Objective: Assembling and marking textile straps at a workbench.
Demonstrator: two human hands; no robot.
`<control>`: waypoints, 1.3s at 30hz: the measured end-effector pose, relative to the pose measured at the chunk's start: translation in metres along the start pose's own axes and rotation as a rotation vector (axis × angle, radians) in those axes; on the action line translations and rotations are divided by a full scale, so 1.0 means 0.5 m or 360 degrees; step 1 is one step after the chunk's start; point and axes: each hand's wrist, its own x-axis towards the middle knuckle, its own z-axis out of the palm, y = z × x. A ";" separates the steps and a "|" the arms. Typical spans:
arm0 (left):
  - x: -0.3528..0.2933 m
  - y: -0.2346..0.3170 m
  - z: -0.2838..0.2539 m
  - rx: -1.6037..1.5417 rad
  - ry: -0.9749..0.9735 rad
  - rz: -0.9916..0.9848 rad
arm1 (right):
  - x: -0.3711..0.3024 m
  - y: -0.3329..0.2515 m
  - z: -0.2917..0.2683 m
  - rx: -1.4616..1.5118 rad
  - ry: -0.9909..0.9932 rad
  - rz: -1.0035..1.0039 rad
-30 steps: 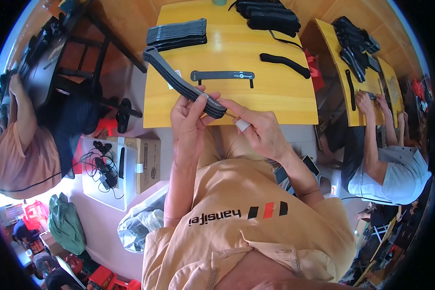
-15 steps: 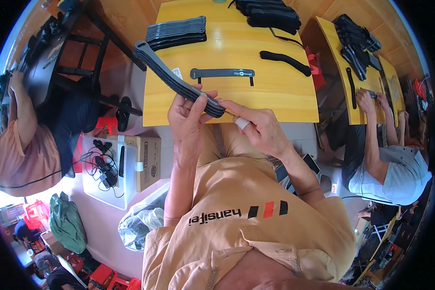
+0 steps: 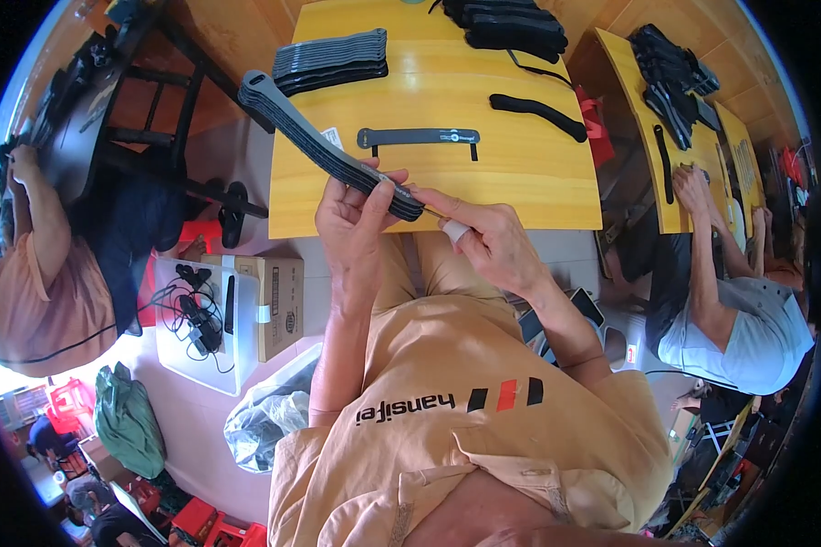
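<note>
A bundle of long, curved grey-and-black straps with rounded ends slants over the table's near edge. My left hand is closed around its lower end, thumb on top. Close by on the right, my right hand pinches a thin rod-like thing at the bundle's lower end. White tape wraps one of its fingers. Most of the rod is hidden in that hand. Flat on the table, beyond the hands, lies a single grey strap with two short black tabs hanging from it.
On the yellow table are a stack of grey straps, a black strap and a black pile. A plastic bin of cables, a cardboard box and a plastic bag stand left. People work on both sides.
The bundle's far end has shifted slightly left and up. My two hands stay almost in place, in the same grip. On the right, a co-worker's hands have come closer together.
</note>
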 end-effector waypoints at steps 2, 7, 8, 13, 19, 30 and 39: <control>-0.003 0.003 0.004 0.0065 0.0005 0.0025 | -0.001 0.007 0.006 0.0054 0.0060 -0.0031; -0.005 0.005 0.006 0.0139 0.0004 0.0060 | -0.002 -0.004 -0.003 -0.0016 0.0012 0.0066; -0.006 0.005 0.007 0.0122 0.0015 0.0067 | -0.003 -0.004 -0.002 -0.0015 0.0013 0.0065; -0.013 -0.001 0.014 0.0135 0.0014 0.0161 | -0.007 0.010 0.010 0.0550 0.0046 0.0420; -0.018 -0.005 0.016 0.0193 0.0004 0.0287 | -0.003 0.004 -0.002 0.1101 -0.0059 0.0539; -0.024 -0.018 0.016 0.0225 0.0000 0.0400 | -0.006 0.016 0.009 0.1183 -0.0068 0.0639; -0.017 -0.011 0.007 0.0048 -0.0001 0.0178 | -0.006 0.019 0.025 0.0118 0.0265 0.0082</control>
